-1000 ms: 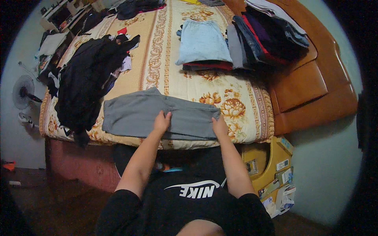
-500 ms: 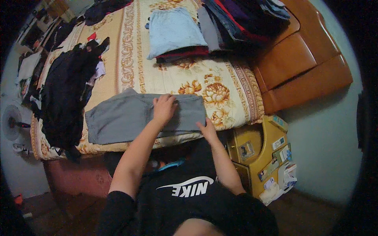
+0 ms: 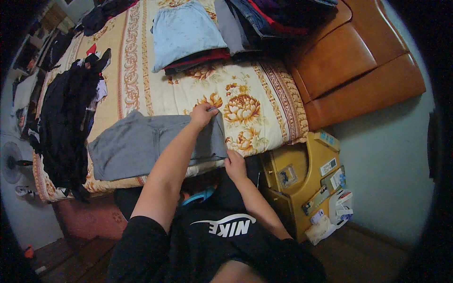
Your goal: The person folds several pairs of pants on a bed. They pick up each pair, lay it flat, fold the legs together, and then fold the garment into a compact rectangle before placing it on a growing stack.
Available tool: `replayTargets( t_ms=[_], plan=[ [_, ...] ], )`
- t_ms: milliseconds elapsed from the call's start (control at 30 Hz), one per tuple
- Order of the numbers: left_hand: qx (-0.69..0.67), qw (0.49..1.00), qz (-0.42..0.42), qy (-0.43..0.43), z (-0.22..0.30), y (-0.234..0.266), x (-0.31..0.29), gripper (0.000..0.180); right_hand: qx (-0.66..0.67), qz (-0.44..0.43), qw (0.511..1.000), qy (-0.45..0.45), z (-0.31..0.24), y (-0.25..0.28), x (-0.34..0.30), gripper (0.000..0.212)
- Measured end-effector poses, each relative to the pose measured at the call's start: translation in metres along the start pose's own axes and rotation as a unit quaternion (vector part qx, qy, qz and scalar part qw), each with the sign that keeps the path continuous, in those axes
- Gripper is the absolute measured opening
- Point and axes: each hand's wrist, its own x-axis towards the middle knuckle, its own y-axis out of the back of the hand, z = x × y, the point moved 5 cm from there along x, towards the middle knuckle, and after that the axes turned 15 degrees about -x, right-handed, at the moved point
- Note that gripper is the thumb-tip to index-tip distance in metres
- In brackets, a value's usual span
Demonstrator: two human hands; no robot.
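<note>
A pair of grey trousers, folded lengthwise, lies flat along the near edge of the bed. At its far right corner my left hand has its fingers closed on the cloth. My right hand grips the near right corner at the bed's edge, its fingers partly hidden under the fabric. Between the two hands, the right-hand end of the trousers runs fairly straight.
The bed has a flowered cover. Light blue folded shorts top a stack beside more folded clothes. Dark clothes are heaped on the left. A brown headboard and a yellow bedside cabinet stand at right.
My left hand has moved from the middle of the trousers to their far right corner. My right hand stays at the near right corner. The whole view has shifted slightly.
</note>
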Motion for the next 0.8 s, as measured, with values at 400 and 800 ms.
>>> replayTargets(
  t_ms=[400,800],
  plan=[
    [0.333,0.935,0.112,-0.05,-0.036,0.089,-0.149,0.059,-0.17,-0.009,0.983,0.068,-0.041,0.022,0.048,0.051],
    [0.307,0.945,0.105,-0.033,-0.088,0.126,-0.172,0.062,-0.36,-0.125,0.925,0.001,-0.045,-0.032,0.071,0.064]
  ],
)
